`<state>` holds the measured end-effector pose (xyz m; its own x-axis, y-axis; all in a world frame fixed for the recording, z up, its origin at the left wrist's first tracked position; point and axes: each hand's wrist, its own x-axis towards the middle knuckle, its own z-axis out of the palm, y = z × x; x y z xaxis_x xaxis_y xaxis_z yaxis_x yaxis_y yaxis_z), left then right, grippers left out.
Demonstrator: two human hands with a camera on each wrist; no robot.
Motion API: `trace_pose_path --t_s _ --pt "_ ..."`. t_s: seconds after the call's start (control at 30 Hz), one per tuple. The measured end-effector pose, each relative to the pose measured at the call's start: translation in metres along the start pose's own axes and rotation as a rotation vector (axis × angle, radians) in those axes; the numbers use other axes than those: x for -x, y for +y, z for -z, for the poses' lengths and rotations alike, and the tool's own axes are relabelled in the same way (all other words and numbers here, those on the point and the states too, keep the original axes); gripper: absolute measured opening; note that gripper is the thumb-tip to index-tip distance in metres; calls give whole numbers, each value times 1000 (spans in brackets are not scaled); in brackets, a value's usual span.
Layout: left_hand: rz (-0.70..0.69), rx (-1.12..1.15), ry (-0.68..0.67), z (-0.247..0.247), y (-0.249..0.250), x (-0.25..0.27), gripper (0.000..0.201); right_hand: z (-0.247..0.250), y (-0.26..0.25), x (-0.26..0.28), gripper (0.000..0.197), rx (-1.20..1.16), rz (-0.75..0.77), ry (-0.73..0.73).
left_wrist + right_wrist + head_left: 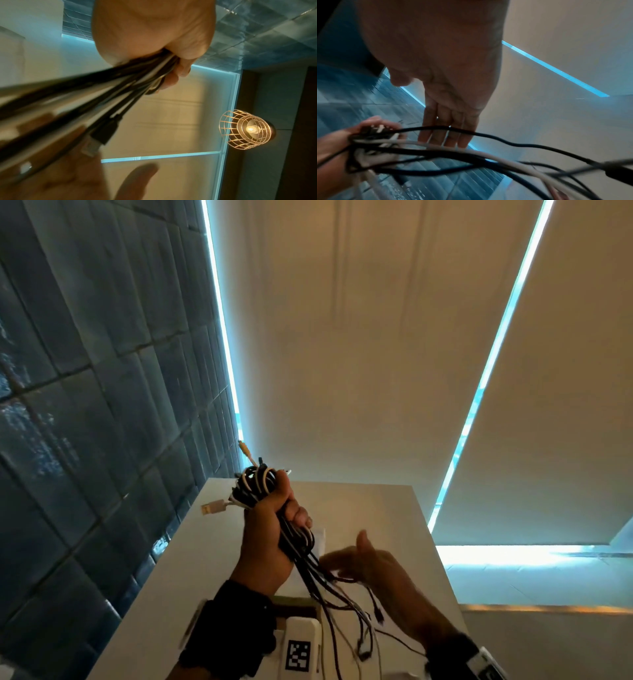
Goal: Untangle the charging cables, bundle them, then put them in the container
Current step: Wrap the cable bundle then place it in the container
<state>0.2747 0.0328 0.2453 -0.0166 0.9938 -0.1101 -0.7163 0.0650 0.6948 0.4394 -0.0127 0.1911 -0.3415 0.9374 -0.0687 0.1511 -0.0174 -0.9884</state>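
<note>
My left hand (270, 529) is raised above the white table and grips a thick bundle of black and white charging cables (255, 484). Looped ends and a few plugs stick out above the fist. Loose cable tails (346, 604) hang down from it toward the table. In the left wrist view the cables (120, 81) run out of the fist, blurred. My right hand (363, 563) is just right of the hanging tails, fingers straight and together, holding nothing. Those straight fingers (447, 129) show in the right wrist view behind the strands (471, 152).
The white table (376, 508) runs away from me to a blind-covered window. A dark tiled wall (85, 405) stands on the left. A flat white piece (320, 537) lies on the table behind the hands. A caged lamp (247, 129) hangs overhead.
</note>
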Motion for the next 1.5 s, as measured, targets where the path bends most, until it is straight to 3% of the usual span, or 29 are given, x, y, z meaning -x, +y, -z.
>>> trace_pose_path --t_s 0.13,0.3,0.43,0.53,0.63,0.77,0.93,1.1,1.23,1.3,1.4,1.5 --pt "30 4 -44 -4 -8 3 20 -14 -27 -9 65 41 -25 -222" --pt "46 7 -54 3 9 2 19 -32 -22 -5 51 -278 -45 -318" --pt "116 81 -37 8 17 5 22 -26 -11 1 43 -524 -182 -472" --pt "166 96 -46 12 24 6 26 -13 -2 7 43 -529 -299 -515" --pt "203 61 -125 17 26 10 30 3 5 10 35 -496 -310 -580" --pt "275 -14 -263 22 27 14 38 30 -5 13 22 -362 -234 -558" --pt "395 -123 -404 20 21 23 41 51 -43 8 13 46 -101 -431" --pt "465 -310 -384 13 14 37 32 56 -76 -4 15 551 15 -267" --pt "463 -442 -367 15 12 42 23 61 -90 -10 17 663 98 -215" --pt "453 -516 -426 12 10 46 16 59 -95 -15 19 735 170 -208" --pt "432 -664 -466 9 8 49 27 52 -99 -22 14 848 319 -200" --pt "454 -702 -462 12 12 48 33 49 -99 -26 14 868 377 -162"
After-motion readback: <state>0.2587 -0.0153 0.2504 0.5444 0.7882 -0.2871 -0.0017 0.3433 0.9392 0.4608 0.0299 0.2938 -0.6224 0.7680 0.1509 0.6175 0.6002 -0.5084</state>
